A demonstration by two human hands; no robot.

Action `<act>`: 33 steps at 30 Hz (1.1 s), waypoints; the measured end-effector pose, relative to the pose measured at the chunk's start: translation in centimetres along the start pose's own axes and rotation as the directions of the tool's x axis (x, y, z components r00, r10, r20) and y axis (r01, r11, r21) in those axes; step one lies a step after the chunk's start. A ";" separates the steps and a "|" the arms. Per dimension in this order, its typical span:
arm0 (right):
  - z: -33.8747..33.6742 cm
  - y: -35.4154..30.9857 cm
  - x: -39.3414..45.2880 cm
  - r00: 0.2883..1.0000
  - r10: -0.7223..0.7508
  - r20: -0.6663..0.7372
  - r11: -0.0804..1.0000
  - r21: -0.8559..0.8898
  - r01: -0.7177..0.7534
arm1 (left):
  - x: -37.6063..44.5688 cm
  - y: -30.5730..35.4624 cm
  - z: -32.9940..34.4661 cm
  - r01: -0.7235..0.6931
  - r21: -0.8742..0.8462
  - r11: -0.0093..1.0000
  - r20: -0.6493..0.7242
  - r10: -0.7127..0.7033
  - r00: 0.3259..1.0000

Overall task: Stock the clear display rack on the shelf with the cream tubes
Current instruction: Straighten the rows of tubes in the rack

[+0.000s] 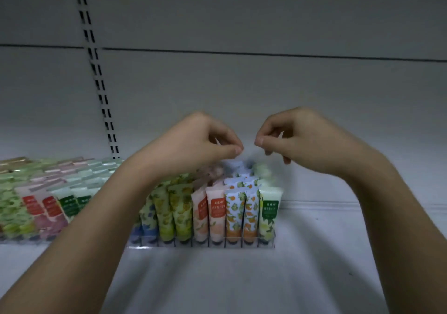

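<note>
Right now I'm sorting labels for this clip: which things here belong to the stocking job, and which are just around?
Part of the job:
- clear display rack
- cream tubes standing in it
- left hand and right hand, fingers curled above the back rows

Just around:
- second rack of tubes, to the left
- white shelf
- slotted upright on the back wall

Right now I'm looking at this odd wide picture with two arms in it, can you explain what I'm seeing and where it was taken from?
One camera, worn on a person's head, looks forward and down. The left hand and right hand are bare, raised above a clear plastic display rack on a white shop shelf. Their fingers are curled with thumb and fingertips close together; no object shows between them. Colourful printed cream tubes stand cap-down in the rack's rows. To the left sits a second, blurrier rack of tubes. Behind is the grey back panel with a slotted upright.
</note>
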State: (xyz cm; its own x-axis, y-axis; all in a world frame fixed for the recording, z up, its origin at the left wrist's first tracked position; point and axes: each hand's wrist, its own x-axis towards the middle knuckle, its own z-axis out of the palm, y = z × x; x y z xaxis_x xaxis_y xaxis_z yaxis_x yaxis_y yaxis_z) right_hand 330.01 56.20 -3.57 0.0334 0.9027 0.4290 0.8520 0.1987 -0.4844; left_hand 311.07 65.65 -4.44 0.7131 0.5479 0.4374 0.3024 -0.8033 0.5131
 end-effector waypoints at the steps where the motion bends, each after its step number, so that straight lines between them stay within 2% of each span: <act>1: 0.9 0.5 -1.0 0.998 -0.002 -0.057 0.996 0.094 0.007 | -1.0 0.0 0.3 0.013 -0.054 0.998 -0.026 -0.014 1.000; 3: 2.7 2.3 -3.1 0.985 0.029 -0.170 0.967 0.253 0.015 | -2.8 -0.2 1.5 0.016 -0.104 0.994 -0.070 -0.024 0.997; 5: 4.2 4.0 -4.7 0.966 0.074 -0.246 0.955 0.298 0.003 | -3.8 -0.6 3.0 -0.019 -0.085 0.996 -0.128 0.008 0.992; 8: 4.4 4.7 -5.3 0.955 0.076 -0.287 0.947 0.321 0.021 | -4.0 -1.2 4.6 -0.165 0.121 0.979 -0.201 0.187 0.962; 10: 4.3 4.6 -5.2 0.965 0.040 -0.259 0.960 0.277 0.034 | -4.1 -1.4 5.1 -0.220 0.219 0.950 -0.214 0.267 0.940; 14: 4.9 4.9 -5.6 0.987 -0.001 -0.161 0.980 0.195 0.033 | -4.8 -2.6 5.7 -0.226 0.309 0.924 -0.138 0.278 0.951; 21: 5.7 5.3 -5.6 0.997 0.011 -0.071 0.996 0.095 -0.004 | -4.7 -2.9 6.4 -0.180 0.252 0.951 -0.140 0.219 0.966; 29: 6.7 5.1 -5.3 0.992 0.014 -0.129 0.995 0.104 -0.001 | -4.7 -3.0 7.0 -0.140 0.228 0.964 -0.212 0.189 0.959; 33: 6.3 4.9 -5.4 0.998 0.030 -0.059 0.983 0.181 -0.018 | -4.6 -3.0 7.4 -0.141 0.210 0.967 -0.232 0.190 0.954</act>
State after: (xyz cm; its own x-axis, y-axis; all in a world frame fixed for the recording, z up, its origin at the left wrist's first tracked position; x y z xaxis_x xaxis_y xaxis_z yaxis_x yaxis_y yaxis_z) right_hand 330.68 54.69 -13.06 0.0894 0.8840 0.4588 0.7425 0.2479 -0.6223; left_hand 311.53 63.77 -13.45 0.5908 0.4244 0.6862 0.3243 -0.9037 0.2797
